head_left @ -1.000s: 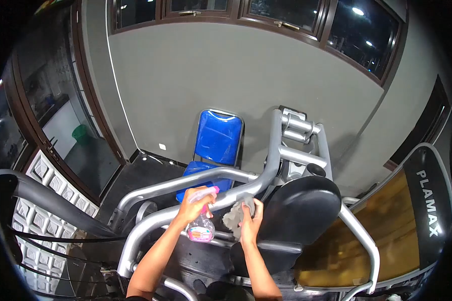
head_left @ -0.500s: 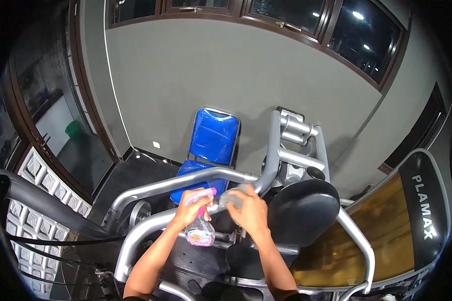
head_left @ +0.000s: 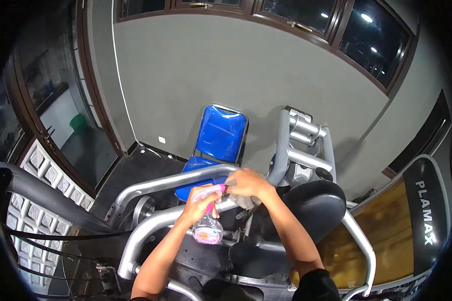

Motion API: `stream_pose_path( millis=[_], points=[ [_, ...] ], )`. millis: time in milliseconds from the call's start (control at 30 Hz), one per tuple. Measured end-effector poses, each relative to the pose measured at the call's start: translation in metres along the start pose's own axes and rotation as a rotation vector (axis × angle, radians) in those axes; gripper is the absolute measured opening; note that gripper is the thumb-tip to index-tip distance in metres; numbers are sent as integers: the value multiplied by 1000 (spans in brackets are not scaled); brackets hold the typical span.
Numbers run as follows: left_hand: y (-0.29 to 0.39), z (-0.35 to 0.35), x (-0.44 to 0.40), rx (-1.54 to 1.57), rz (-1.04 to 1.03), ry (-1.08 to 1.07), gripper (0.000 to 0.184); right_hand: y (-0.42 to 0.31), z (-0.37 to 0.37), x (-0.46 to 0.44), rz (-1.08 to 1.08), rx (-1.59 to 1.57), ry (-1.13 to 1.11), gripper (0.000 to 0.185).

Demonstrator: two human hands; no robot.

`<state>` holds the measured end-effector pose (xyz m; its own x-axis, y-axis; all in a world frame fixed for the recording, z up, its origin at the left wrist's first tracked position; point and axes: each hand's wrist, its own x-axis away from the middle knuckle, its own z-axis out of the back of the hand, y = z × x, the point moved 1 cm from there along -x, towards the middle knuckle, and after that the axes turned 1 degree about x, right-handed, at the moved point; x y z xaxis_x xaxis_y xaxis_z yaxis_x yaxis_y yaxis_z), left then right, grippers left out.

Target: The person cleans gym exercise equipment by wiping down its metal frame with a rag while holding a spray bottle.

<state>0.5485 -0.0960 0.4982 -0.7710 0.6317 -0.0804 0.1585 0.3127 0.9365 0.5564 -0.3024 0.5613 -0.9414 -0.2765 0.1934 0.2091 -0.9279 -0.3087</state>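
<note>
My left hand [head_left: 199, 207] is wrapped round the neck of a clear spray bottle [head_left: 208, 232] with a pink-and-white trigger head and a colourful label. The bottle hangs upright beside the silver tube [head_left: 158, 224] of a gym machine. Close to its nozzle, my right hand [head_left: 250, 182] bends over the upper end of the silver tubing. A grey cloth [head_left: 246, 201] shows beneath that hand, bunched against the metal. The fingertips of my right hand are partly hidden.
Right of my hands is the machine's black padded backrest [head_left: 316, 208], above a black seat [head_left: 253, 258]. A blue chair [head_left: 221, 133] stands against the grey wall behind the tubing. Black cables [head_left: 65, 235] cross at lower left. A PLAMAX panel [head_left: 425, 210] stands at right.
My right hand has moved forward over the tubing, its wrist now bent to the left, with the cloth under it. The bottle stays in my left hand. The view has shifted slightly.
</note>
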Motion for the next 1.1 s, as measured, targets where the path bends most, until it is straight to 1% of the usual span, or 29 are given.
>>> stream_pose_path(
  millis=[33,67,133,167,200,267,300,333,400,467,533,567,600,667,700,733,800,867,900,933,1000,1033,1067,1100],
  points=[
    [0,0,1,-7,0,7,23,0,-11,-9,-15,-31,65,46],
    [0,-1,2,-43,-34,9,22,7,-11,-16,-5,-34,68,46],
    [0,-4,3,-115,-98,11,20,9,9,-21,-160,-34,-205,49],
    [3,-6,4,-146,-103,27,23,35,-7,-39,-218,136,-208,48],
    [3,-7,4,-151,-102,31,23,37,-4,-39,-213,133,-208,48],
    [3,-7,3,-195,-117,23,21,43,6,-44,-374,202,-249,46],
    [4,-8,3,-196,-118,22,21,30,14,-42,-349,225,-300,45],
    [5,-9,3,-205,-129,15,21,28,10,-46,-350,225,-297,45],
    [8,-9,3,-214,-141,2,22,16,1,-50,-9,98,-387,48],
    [10,-8,4,-178,-116,-5,16,8,2,-41,-19,38,-380,47],
    [12,-9,5,-199,-117,-10,16,8,4,-30,-187,30,-226,44],
    [12,-9,5,-218,-117,-11,16,8,11,-17,-261,106,-174,42],
    [11,-7,4,-217,-115,-12,16,6,20,-5,-262,104,-175,42],
    [9,-6,4,-229,-131,-34,17,12,31,15,-469,173,-32,40],
    [7,-6,4,-225,-128,-36,17,20,19,24,-384,157,117,35],
    [7,-6,4,-209,-121,-37,17,14,9,33,-389,159,115,35],
    [7,-7,3,-189,-115,-43,17,-8,-6,53,-279,190,369,34],
    [7,-7,4,-210,-112,-35,17,-29,-17,73,-225,-28,449,28],
    [8,-7,4,-208,-114,-37,17,-37,-24,84,-216,-118,493,31],
    [8,-7,4,-208,-126,-45,17,-37,-32,90,-218,-115,494,31],
    [9,-8,4,-205,-138,-57,18,-34,-47,99,-261,-138,637,41],
    [9,-9,3,-215,-144,-55,18,-30,-52,101,-336,-115,655,47],
    [9,-10,3,-223,-149,-54,18,-29,-55,101,-341,-113,653,47],
    [8,-10,3,-227,-150,-55,19,-28,-56,102,-413,-163,715,47]
  ],
)
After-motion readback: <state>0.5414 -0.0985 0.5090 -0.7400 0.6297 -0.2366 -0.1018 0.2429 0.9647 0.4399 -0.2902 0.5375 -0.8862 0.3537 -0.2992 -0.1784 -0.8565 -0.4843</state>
